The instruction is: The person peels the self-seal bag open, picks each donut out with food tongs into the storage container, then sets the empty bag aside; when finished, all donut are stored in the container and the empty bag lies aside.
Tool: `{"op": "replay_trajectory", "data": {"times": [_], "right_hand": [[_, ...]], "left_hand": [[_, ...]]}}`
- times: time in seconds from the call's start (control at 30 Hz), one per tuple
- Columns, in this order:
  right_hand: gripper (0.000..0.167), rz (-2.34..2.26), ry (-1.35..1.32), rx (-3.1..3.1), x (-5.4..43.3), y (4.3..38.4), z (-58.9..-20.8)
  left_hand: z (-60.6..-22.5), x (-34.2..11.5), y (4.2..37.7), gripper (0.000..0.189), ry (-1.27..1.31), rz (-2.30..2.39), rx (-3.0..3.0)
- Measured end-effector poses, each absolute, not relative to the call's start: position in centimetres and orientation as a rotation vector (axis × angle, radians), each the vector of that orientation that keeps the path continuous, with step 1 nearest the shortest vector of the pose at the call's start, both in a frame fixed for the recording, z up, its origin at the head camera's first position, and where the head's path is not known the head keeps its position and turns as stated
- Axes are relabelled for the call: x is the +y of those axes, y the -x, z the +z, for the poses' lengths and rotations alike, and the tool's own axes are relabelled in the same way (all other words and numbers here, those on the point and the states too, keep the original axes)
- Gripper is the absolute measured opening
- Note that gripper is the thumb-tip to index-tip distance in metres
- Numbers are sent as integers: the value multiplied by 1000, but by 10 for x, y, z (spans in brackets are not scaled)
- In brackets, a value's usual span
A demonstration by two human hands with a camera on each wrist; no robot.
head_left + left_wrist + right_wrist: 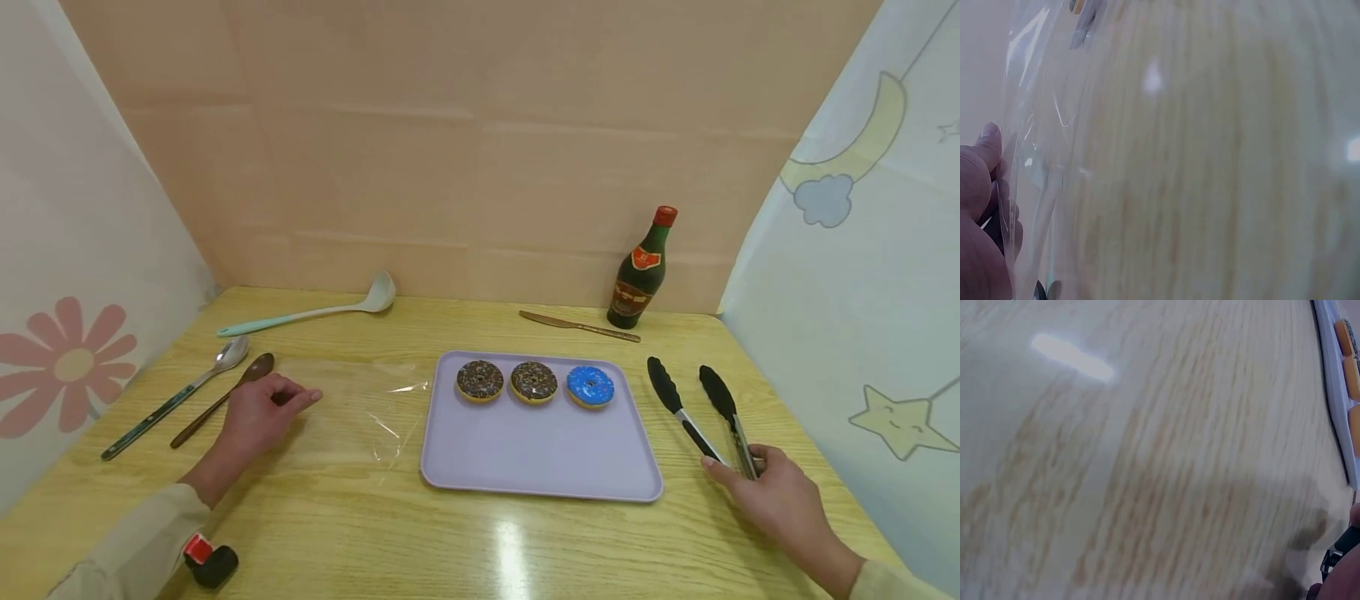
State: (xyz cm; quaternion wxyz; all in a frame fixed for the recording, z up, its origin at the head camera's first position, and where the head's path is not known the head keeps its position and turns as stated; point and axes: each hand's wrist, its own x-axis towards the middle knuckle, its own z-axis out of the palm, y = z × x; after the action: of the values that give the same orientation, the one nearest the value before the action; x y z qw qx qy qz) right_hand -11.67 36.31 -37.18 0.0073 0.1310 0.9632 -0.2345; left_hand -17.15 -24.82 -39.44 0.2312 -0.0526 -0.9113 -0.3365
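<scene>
My left hand (pixel 262 412) pinches a clear plastic sheet (pixel 375 408) near its left side, thumb and fingertips together. In the left wrist view, the sheet (pixel 1029 94) rises in front of the fingertips, and the ladle shows through it. On the right, my right hand (pixel 783 496) grips black-tipped metal tongs (pixel 738 442) by the handles; their arms are spread apart. Between the hands lies a lilac tray (pixel 540 454). Along its back sit two chocolate doughnuts (pixel 480 381) and a blue-iced doughnut (pixel 590 387). The right wrist view catches only a sliver of the hand and tongs.
Left of the sheet lie a brown wooden spoon (pixel 202 421) and a green-handled metal spoon (pixel 176 402). A ladle (pixel 330 310), a gold knife (pixel 577 324) and a dark green bottle (pixel 639 279) line the back, before the peach wall (pixel 465 192).
</scene>
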Motion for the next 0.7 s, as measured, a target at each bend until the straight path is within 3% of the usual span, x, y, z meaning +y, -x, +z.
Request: {"op": "replay_trajectory", "data": {"times": [0.23,0.7], "right_hand": [[91,-800,-380,3116,359,119,-383],[99,-772,-341,3066,361,127,-381]], "left_hand": [[-394,-252,168,17,139,-921,-2512],[-391,-252,170,19,156,-882,-2535]]}}
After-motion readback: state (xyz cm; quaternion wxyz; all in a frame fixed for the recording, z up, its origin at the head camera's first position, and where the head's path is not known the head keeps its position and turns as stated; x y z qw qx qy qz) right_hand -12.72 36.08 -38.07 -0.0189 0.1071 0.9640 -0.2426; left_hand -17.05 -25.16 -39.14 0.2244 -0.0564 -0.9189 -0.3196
